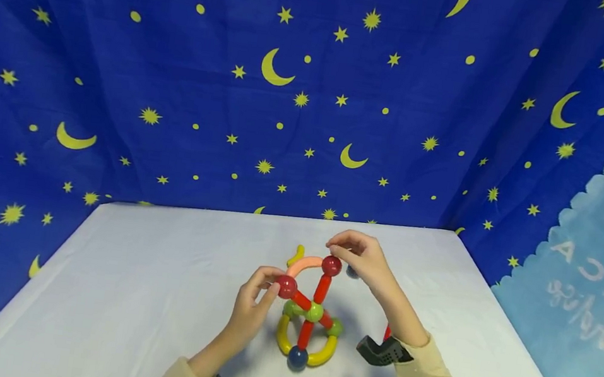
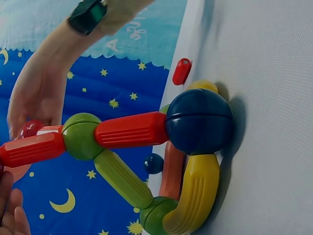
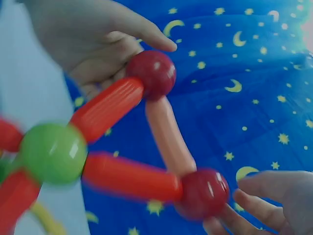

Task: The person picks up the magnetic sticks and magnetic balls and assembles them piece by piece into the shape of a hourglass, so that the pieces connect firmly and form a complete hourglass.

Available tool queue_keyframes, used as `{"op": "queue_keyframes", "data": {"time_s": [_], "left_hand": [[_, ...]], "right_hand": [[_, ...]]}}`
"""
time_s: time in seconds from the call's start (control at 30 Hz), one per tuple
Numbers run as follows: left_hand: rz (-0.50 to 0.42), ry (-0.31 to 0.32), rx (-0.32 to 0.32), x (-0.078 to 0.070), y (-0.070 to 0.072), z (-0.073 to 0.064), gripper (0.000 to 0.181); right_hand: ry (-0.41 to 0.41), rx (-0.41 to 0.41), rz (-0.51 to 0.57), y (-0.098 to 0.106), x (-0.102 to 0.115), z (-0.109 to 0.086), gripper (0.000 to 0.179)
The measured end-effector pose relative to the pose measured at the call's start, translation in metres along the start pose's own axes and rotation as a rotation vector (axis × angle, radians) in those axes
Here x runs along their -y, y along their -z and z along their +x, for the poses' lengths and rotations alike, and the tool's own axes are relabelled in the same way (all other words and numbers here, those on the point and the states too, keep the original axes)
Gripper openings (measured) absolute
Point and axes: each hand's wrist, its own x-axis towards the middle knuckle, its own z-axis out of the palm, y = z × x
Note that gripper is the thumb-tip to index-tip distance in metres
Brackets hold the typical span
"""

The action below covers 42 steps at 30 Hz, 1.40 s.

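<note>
A magnetic-looking ball-and-rod structure [image 1: 322, 288] stands on the white cloth-covered table [image 1: 94, 288], with a glossy lime-green plastic ball [image 1: 314, 312] at its middle. Up and left of that ball, the left hand [image 1: 251, 300] pinches a shiny dark-red plastic ball [image 1: 286, 286]. Above the lime-green ball, the right hand [image 1: 360, 255], fingers bent, is at a second dark-red ball [image 1: 332, 266]; whether it grips it, I can't tell. A navy plastic ball [image 1: 297, 358] sits below the lime-green one.

Head view looks forward and down, farther; both wrist views look closely, sharing one green ball [image 2: 81, 136] at left.
</note>
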Motion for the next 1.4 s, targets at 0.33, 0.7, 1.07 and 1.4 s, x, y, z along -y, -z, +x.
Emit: {"op": "queue_keyframes", "data": {"time_s": [0.33,0.7,1.07,1.4], "left_hand": [[-0.017,-0.029,0.026,0.003,-0.002,-0.002,0.015],[-0.003,-0.047,0.064,0.003,-0.001,-0.001,0.018],[0.002,-0.01,0.076,0.003,0.0,-0.001,0.018],[-0.001,0.008,0.086,0.002,0.0,-0.002,0.018]], "right_hand": [[-0.15,-0.168,-0.282,0.053,-0.049,-0.061,0.016],[-0.422,-0.091,-0.463,0.044,-0.102,-0.102,0.035],[-0.317,-0.264,-0.281,0.034,-0.091,-0.092,0.035],[-0.245,-0.276,0.032,0.007,-0.034,-0.082,0.034]]}}
